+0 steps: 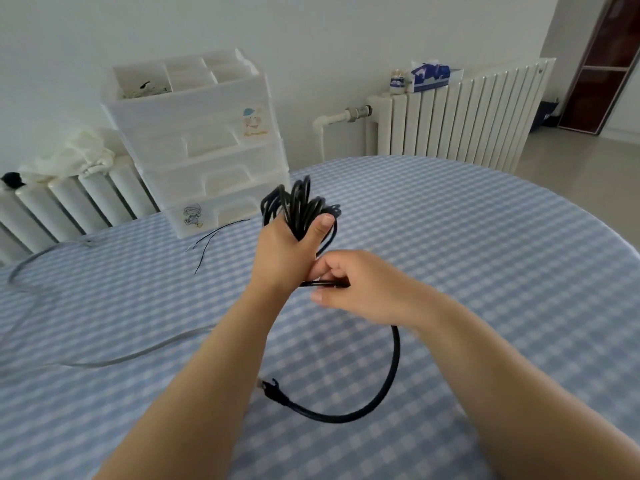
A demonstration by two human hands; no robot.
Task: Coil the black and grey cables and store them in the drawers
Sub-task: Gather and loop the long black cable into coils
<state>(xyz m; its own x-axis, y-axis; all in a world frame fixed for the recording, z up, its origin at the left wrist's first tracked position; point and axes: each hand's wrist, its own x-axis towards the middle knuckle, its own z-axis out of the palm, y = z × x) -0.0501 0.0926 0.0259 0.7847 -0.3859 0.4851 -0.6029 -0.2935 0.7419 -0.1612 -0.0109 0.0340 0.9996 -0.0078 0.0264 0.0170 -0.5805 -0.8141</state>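
Fingers and thumb of the left hand are wrapped round a bundle of glossy loops of the black cable, held upright above the surface. Just beside it, the right hand pinches a straight run of the same cable between curled fingers. Below the right wrist the free tail hangs in a smooth arc, ending in a moulded plug near the left forearm. On the checked blue-and-white cloth to the left, the grey cable lies loose in long, pale curves. Far left on the surface stands a translucent white plastic drawer unit, its drawers closed and an open compartmented tray on top. Two thin dark wires lie at its foot. Ribbed white radiators line the far wall.
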